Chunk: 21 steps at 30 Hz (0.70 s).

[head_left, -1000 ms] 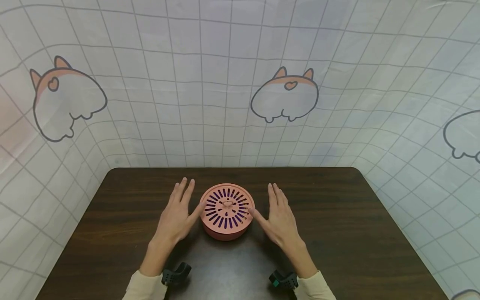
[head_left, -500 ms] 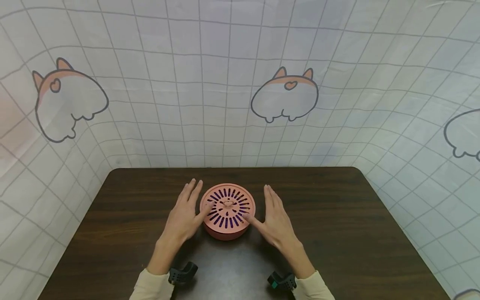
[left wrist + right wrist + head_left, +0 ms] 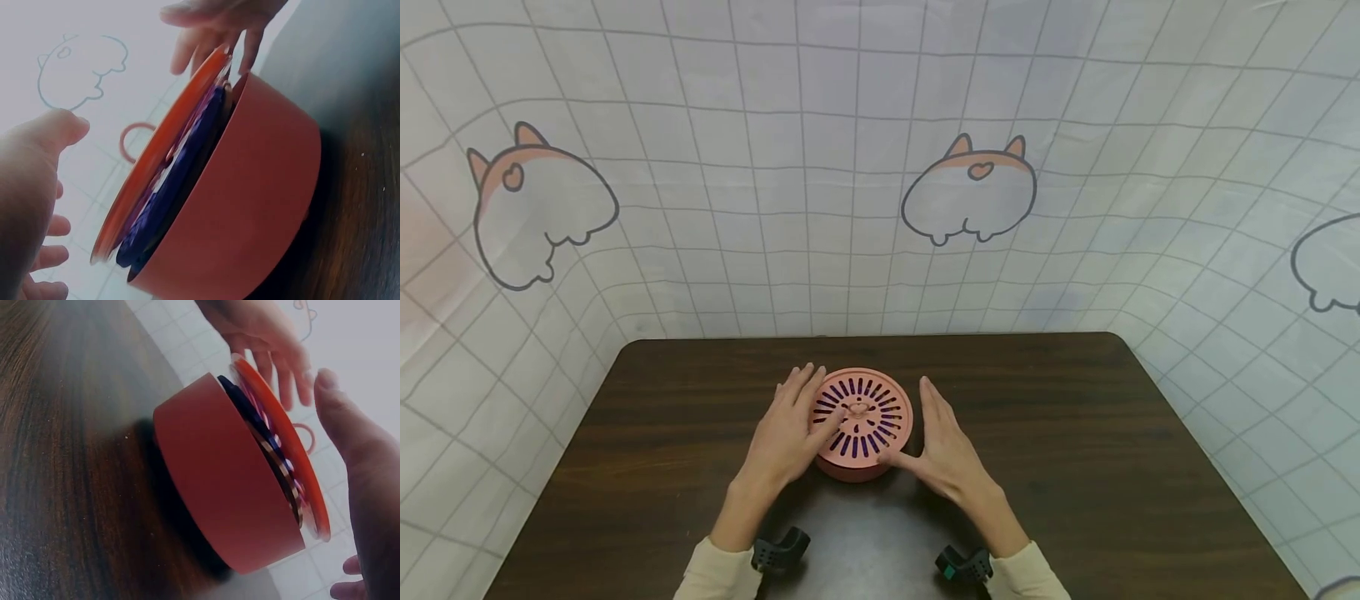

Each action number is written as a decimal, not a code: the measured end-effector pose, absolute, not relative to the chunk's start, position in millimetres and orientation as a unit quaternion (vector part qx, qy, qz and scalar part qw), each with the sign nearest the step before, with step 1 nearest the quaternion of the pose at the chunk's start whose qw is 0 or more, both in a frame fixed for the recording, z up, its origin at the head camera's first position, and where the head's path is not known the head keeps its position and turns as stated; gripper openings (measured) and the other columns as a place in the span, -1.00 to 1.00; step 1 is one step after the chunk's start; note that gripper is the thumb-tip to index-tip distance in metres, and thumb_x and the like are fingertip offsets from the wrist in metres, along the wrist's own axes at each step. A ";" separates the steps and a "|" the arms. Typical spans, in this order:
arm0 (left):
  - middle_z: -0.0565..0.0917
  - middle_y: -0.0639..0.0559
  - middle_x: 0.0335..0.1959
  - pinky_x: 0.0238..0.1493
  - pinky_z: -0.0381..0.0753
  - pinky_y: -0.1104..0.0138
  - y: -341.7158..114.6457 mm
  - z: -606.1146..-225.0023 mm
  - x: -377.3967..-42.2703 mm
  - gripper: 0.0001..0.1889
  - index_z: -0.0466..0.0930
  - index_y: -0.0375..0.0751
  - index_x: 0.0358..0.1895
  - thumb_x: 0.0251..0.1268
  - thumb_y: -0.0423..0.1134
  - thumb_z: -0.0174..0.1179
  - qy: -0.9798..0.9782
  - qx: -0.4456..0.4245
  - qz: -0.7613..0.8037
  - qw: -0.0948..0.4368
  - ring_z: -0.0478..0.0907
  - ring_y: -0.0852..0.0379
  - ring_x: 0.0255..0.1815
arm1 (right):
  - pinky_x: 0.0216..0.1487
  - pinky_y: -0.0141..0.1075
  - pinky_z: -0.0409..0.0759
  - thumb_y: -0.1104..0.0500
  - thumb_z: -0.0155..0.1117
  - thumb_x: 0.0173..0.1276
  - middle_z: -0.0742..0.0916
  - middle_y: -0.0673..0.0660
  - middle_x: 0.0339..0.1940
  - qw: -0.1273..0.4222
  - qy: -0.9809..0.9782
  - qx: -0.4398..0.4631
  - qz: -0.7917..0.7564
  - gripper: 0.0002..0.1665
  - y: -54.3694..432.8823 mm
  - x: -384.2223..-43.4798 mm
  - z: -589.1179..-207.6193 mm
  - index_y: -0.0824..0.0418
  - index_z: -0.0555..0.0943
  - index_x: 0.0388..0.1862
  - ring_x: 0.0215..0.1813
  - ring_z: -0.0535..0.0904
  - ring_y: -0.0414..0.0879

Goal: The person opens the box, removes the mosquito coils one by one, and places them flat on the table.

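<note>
A round coral-pink box [image 3: 851, 473] stands on the table, topped by a slotted lid [image 3: 872, 425] with a small ring handle [image 3: 304, 437]. The lid sits raised and uneven above the rim, with dark blue and patterned contents [image 3: 181, 181] showing in the gap; their kind is unclear. My left hand [image 3: 782, 437] is at the box's left side, its thumb over the lid. To the right, my right hand [image 3: 947, 450] has its fingers stretched forward and its thumb near the lid's front edge. In the wrist views both thumbs stand apart from the lid; whether any other finger touches it I cannot tell.
The dark wooden table [image 3: 1075, 467] extends around the box. A white grid-patterned cloth [image 3: 820, 167] with cartoon corgi prints surrounds it at the back and sides. Black wrist straps [image 3: 781, 550] sit at both cuffs.
My left hand has moved right, bringing its fingers to the lid's edge and its thumb further over the lid. The right hand has shifted slightly left. The box stays in place.
</note>
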<state>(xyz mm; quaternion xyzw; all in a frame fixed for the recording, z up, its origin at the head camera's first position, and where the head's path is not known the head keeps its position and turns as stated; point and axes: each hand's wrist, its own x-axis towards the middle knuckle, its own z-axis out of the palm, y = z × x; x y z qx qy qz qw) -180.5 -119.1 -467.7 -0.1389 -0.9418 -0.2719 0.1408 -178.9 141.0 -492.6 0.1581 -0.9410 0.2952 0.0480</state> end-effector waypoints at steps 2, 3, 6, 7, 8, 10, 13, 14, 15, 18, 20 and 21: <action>0.29 -0.20 0.54 0.55 0.14 -0.07 -115.2 -467.2 -180.9 -0.25 0.27 -0.17 0.53 0.40 0.16 0.16 -0.940 -0.145 -0.271 0.146 0.14 -0.19 0.61 | 0.52 0.13 0.24 -0.53 0.32 0.08 0.05 0.19 0.69 0.044 -0.942 0.162 0.292 0.49 141.2 -179.3 -493.5 0.12 -0.23 0.68 0.67 0.04 0.13; 0.30 -0.20 0.54 0.55 0.15 -0.07 -113.2 -466.9 -180.7 -0.25 0.27 -0.16 0.52 0.40 0.16 0.16 -0.940 -0.147 -0.271 0.145 0.14 -0.19 0.60 | 0.52 0.13 0.24 -0.54 0.33 0.07 0.05 0.20 0.69 0.042 -0.941 0.164 0.292 0.50 141.3 -179.5 -493.8 0.11 -0.24 0.68 0.67 0.04 0.14; 0.31 -0.19 0.53 0.55 0.15 -0.07 -107.0 -466.6 -180.8 -0.25 0.29 -0.16 0.51 0.40 0.17 0.17 -0.939 -0.150 -0.273 0.145 0.15 -0.18 0.60 | 0.53 0.13 0.22 -0.55 0.35 0.04 0.03 0.19 0.70 0.033 -0.941 0.166 0.293 0.54 141.8 -180.0 -494.7 0.09 -0.27 0.68 0.67 0.03 0.14; 0.32 -0.19 0.53 0.55 0.14 -0.07 -105.1 -466.6 -181.1 -0.26 0.30 -0.16 0.51 0.40 0.17 0.17 -0.939 -0.151 -0.273 0.144 0.15 -0.17 0.60 | 0.54 0.12 0.22 -0.55 0.36 0.02 0.02 0.18 0.70 0.029 -0.941 0.166 0.294 0.56 142.0 -180.1 -494.9 0.08 -0.28 0.68 0.67 0.02 0.14; 0.32 -0.19 0.53 0.56 0.13 -0.07 -103.2 -466.6 -181.3 -0.26 0.31 -0.16 0.50 0.40 0.18 0.17 -0.938 -0.153 -0.275 0.144 0.15 -0.16 0.60 | 0.54 0.12 0.21 -0.56 0.37 -0.01 0.02 0.18 0.70 0.026 -0.940 0.167 0.295 0.57 142.2 -180.4 -495.4 0.08 -0.28 0.68 0.67 0.03 0.14; 0.35 -0.21 0.51 0.56 0.11 -0.08 -100.0 -466.9 -181.7 -0.29 0.35 -0.19 0.48 0.41 0.16 0.17 -0.937 -0.160 -0.275 0.148 0.18 -0.16 0.59 | 0.54 0.12 0.22 -0.58 0.39 -0.05 0.01 0.16 0.70 0.017 -0.941 0.167 0.294 0.61 142.2 -180.9 -496.4 0.07 -0.30 0.68 0.67 0.03 0.13; 0.39 -0.22 0.48 0.56 0.12 -0.08 -96.4 -468.5 -182.2 -0.33 0.40 -0.22 0.44 0.42 0.13 0.16 -0.936 -0.170 -0.270 0.152 0.20 -0.16 0.58 | 0.54 0.11 0.23 -0.60 0.40 -0.11 0.02 0.18 0.70 0.008 -0.941 0.169 0.294 0.66 142.0 -181.4 -498.3 0.06 -0.30 0.68 0.66 0.05 0.15; 0.41 -0.23 0.46 0.55 0.14 -0.09 -95.4 -469.0 -182.3 -0.34 0.41 -0.24 0.42 0.43 0.11 0.17 -0.934 -0.174 -0.270 0.154 0.22 -0.18 0.57 | 0.53 0.11 0.24 -0.60 0.41 -0.12 0.03 0.18 0.69 0.006 -0.940 0.170 0.295 0.67 141.9 -181.7 -499.1 0.07 -0.30 0.68 0.66 0.06 0.15; 0.42 -0.23 0.45 0.54 0.16 -0.10 -94.5 -469.6 -182.5 -0.36 0.43 -0.25 0.41 0.43 0.09 0.18 -0.933 -0.179 -0.270 0.156 0.24 -0.19 0.56 | 0.53 0.11 0.24 -0.59 0.43 -0.14 0.04 0.19 0.69 0.004 -0.940 0.170 0.295 0.67 141.7 -181.6 -499.6 0.07 -0.29 0.68 0.65 0.08 0.16; 0.46 -0.23 0.42 0.51 0.23 -0.09 -91.9 -472.1 -183.2 -0.40 0.46 -0.26 0.38 0.41 0.03 0.21 -0.929 -0.192 -0.273 0.160 0.31 -0.19 0.52 | 0.52 0.11 0.25 -0.55 0.49 -0.17 0.08 0.21 0.68 -0.002 -0.938 0.170 0.302 0.69 141.0 -181.8 -501.2 0.08 -0.27 0.68 0.65 0.10 0.16; 0.48 -0.22 0.40 0.46 0.32 -0.08 -90.6 -473.7 -183.2 -0.42 0.48 -0.26 0.36 0.40 0.00 0.23 -0.926 -0.199 -0.274 0.166 0.36 -0.19 0.48 | 0.52 0.12 0.26 -0.51 0.54 -0.18 0.08 0.22 0.68 -0.008 -0.935 0.168 0.311 0.70 140.5 -181.8 -502.2 0.08 -0.26 0.68 0.64 0.10 0.17; 0.49 -0.21 0.39 0.43 0.36 -0.07 -89.9 -474.5 -183.1 -0.42 0.49 -0.25 0.36 0.40 0.00 0.23 -0.925 -0.202 -0.273 0.168 0.38 -0.18 0.47 | 0.52 0.12 0.26 -0.49 0.56 -0.19 0.08 0.22 0.68 -0.011 -0.934 0.168 0.315 0.70 140.1 -181.7 -502.7 0.09 -0.26 0.68 0.64 0.10 0.17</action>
